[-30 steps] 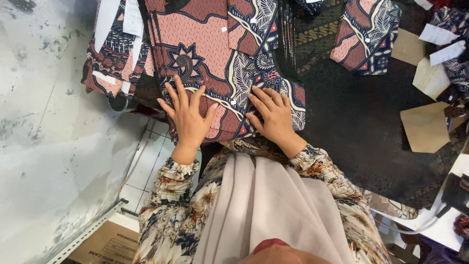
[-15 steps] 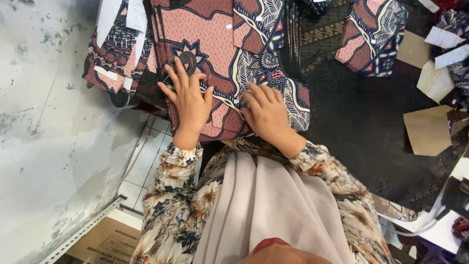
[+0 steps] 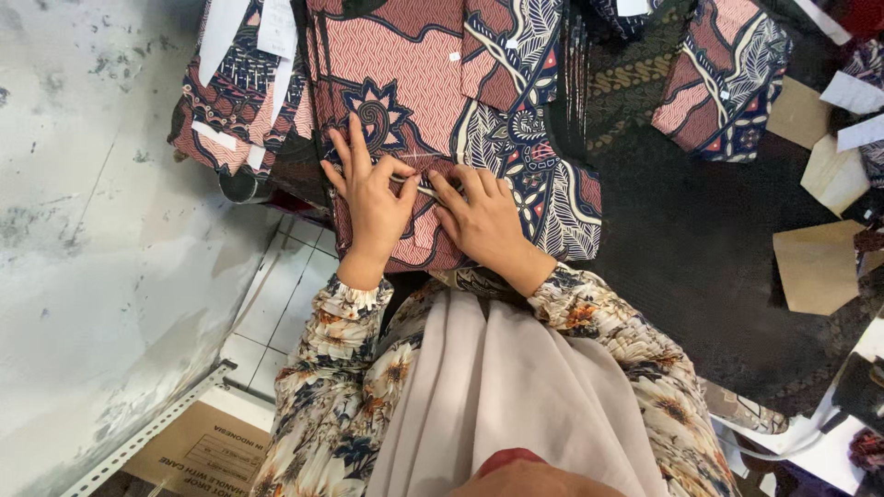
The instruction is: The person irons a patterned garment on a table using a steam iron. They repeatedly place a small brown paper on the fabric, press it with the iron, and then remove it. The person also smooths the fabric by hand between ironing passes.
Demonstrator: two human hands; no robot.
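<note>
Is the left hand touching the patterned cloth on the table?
Touching. The head view shows the left hand lying flat on the patterned cloth, fingers spread, no gap visible.
</note>
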